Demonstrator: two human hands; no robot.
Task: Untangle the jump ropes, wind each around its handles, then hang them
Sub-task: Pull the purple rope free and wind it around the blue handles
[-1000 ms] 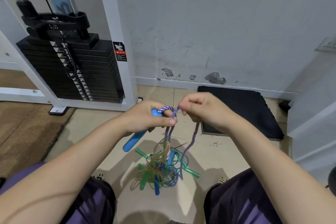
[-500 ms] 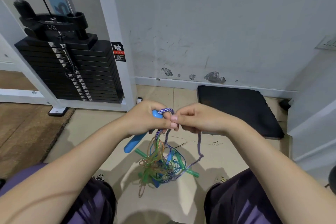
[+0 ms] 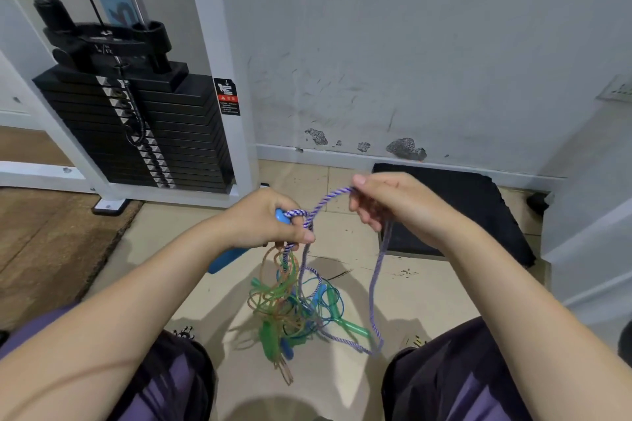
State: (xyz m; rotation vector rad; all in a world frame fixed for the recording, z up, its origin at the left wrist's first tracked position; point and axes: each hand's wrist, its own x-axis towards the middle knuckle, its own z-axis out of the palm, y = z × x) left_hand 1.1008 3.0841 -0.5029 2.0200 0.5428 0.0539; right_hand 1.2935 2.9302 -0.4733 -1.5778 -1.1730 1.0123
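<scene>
- Two hands work above the tiled floor (image 3: 212, 287), between the person's knees.
- Left hand (image 3: 263, 220): grip curled round a blue handle (image 3: 281, 215); the handle's lower end projects below the wrist.
- Purple-and-white braided rope (image 3: 328, 199): looped over the top of the blue handle, then arching across to the right hand.
- Right hand (image 3: 390, 203): grip pinches the braided rope, which drops from the fingers in a long loop toward the floor.
- Tangle of green, orange and blue ropes (image 3: 294, 308): hangs under the left hand, lower part on the floor.
- Black mat (image 3: 478, 202): at the floor's far edge, against the wall.
- Weight stack (image 3: 136, 126): far left.
</scene>
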